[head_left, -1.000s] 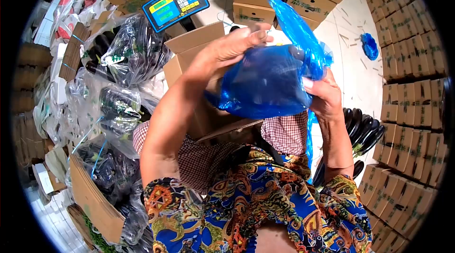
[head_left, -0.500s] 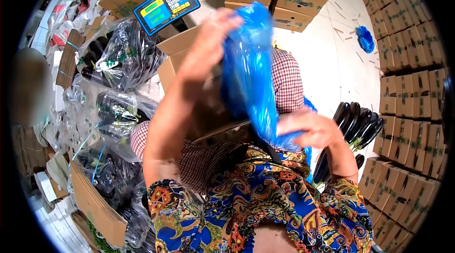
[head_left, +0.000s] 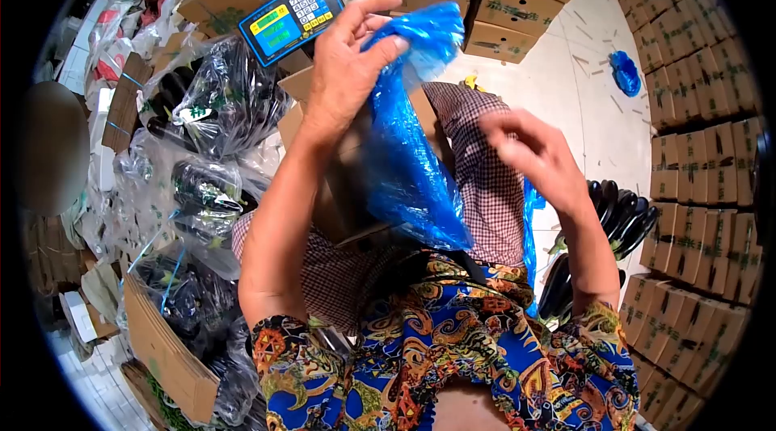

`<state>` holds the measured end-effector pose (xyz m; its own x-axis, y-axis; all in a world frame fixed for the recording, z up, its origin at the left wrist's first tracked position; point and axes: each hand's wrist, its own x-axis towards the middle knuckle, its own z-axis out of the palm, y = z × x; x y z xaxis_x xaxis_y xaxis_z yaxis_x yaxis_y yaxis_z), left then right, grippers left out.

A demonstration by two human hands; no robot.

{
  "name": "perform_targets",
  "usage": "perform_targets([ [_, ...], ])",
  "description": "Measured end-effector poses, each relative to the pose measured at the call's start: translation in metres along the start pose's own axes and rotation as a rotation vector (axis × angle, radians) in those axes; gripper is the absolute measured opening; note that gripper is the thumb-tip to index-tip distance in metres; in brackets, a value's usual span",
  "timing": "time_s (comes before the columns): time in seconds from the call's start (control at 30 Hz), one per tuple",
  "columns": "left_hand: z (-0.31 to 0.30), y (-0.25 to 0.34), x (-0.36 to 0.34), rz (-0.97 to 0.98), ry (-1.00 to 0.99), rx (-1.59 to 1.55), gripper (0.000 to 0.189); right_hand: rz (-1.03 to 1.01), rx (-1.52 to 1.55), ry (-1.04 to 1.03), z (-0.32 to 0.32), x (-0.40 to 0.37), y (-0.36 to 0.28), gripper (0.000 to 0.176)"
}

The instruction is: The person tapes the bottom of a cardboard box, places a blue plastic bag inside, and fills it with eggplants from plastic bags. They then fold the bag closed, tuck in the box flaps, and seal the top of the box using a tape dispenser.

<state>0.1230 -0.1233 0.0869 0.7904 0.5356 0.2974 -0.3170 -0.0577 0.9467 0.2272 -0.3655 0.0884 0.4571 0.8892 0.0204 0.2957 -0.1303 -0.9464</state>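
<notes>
A blue plastic bag (head_left: 412, 156) hangs in front of me, crumpled and flat at the top. My left hand (head_left: 352, 67) is closed on its upper end, thumb against the gathered film and the index finger lifted. To the right, clear of the bag, is my right hand (head_left: 537, 152); its slightly blurred fingers are bent and apart, with nothing seen in them. Behind and below the bag stands an open cardboard box (head_left: 295, 124) between my knees, its inside mostly hidden. Dark eggplants (head_left: 618, 217) lie on the floor beyond my right forearm.
A scale display (head_left: 291, 19) rises behind the box. At the left are clear bags of eggplants (head_left: 214, 100) and flattened cardboard (head_left: 166, 350). Stacked cartons (head_left: 703, 164) line the right side, with more cartons (head_left: 517, 7) ahead. Another blue bag (head_left: 625, 74) lies on the floor.
My right hand has let go of the bag's lower end and moved up and right. The bag now hangs from my left hand, which has shifted slightly left and down.
</notes>
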Motion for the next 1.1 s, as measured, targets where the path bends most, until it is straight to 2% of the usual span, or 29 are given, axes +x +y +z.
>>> perform_targets([
  [0.03,0.004,0.003,-0.002,-0.006,-0.024,0.025,0.04,-0.028,0.144,0.091,0.012,0.017,-0.002,0.041],
  [0.1,0.006,-0.003,-0.005,0.056,-0.036,0.202,0.046,0.078,0.395,-0.024,0.021,0.048,0.004,0.046],
  [0.13,0.01,-0.002,-0.009,0.101,-0.023,0.334,0.048,0.181,0.645,-0.003,0.029,0.06,0.0,0.038],
  [0.2,0.009,-0.006,-0.013,0.252,0.033,0.546,0.051,0.185,0.679,0.023,0.037,0.083,0.012,0.03],
  [0.27,0.006,-0.005,-0.022,0.301,0.156,0.682,0.05,0.146,0.804,0.083,0.047,0.093,0.013,0.015],
  [0.3,0.005,-0.003,-0.028,0.324,0.215,0.748,0.05,0.134,0.771,0.104,0.051,0.096,0.013,0.016],
  [0.37,0.006,-0.009,-0.037,0.156,0.252,0.525,0.045,0.113,0.702,0.149,0.056,0.101,0.016,0.018],
  [0.43,0.006,-0.014,-0.043,-0.009,0.245,0.267,0.044,0.058,0.756,0.126,0.065,0.103,0.018,0.023],
  [0.47,0.011,-0.014,-0.045,-0.084,0.206,0.052,0.04,0.019,0.761,0.122,0.071,0.1,0.014,0.024],
  [0.5,0.012,-0.015,-0.045,-0.138,0.16,-0.026,0.04,-0.019,0.765,0.116,0.075,0.098,0.011,0.025],
  [0.57,0.01,-0.018,-0.042,-0.244,0.071,-0.182,0.038,0.03,0.691,0.06,0.077,0.099,0.012,0.029],
  [0.6,0.003,-0.026,-0.04,-0.259,0.066,-0.134,0.03,0.065,0.655,0.038,0.078,0.098,0.012,0.031],
  [0.63,-0.002,-0.031,-0.039,-0.271,0.129,-0.228,0.027,0.099,0.62,0.017,0.078,0.099,0.013,0.033],
  [0.67,-0.006,-0.036,-0.038,-0.284,0.19,-0.323,0.025,0.143,0.761,0.012,0.078,0.099,0.018,0.035],
  [0.73,-0.018,-0.031,-0.038,-0.306,0.271,-0.45,0.019,0.166,0.95,0.028,0.071,0.105,0.036,0.022],
  [0.77,-0.033,-0.039,-0.04,-0.194,0.218,-0.403,0.017,0.174,1.015,0.056,0.065,0.105,0.043,0.019],
  [0.83,-0.076,-0.058,-0.026,-0.348,0.479,-0.562,0.017,0.148,1.152,0.13,0.057,0.106,0.043,0.014],
  [0.9,-0.111,-0.064,-0.02,-0.371,0.562,-0.66,0.016,0.068,1.416,-0.022,0.041,0.117,0.086,0.011],
  [0.93,-0.119,-0.051,-0.021,-0.368,0.527,-0.691,0.015,0.14,1.407,0.108,0.039,0.117,0.073,0.008],
  [0.97,-0.121,-0.038,-0.029,-0.323,0.504,-0.678,0.015,0.172,1.412,0.109,0.03,0.119,0.072,0.006],
  [1.03,-0.144,-0.016,-0.046,-0.394,0.463,-0.257,0.015,0.124,1.444,0.071,0.007,0.12,0.082,0.004],
  [1.1,-0.176,-0.007,-0.063,-0.309,0.325,0.355,0.016,0.147,1.299,0.17,-0.015,0.113,0.079,0.007],
])
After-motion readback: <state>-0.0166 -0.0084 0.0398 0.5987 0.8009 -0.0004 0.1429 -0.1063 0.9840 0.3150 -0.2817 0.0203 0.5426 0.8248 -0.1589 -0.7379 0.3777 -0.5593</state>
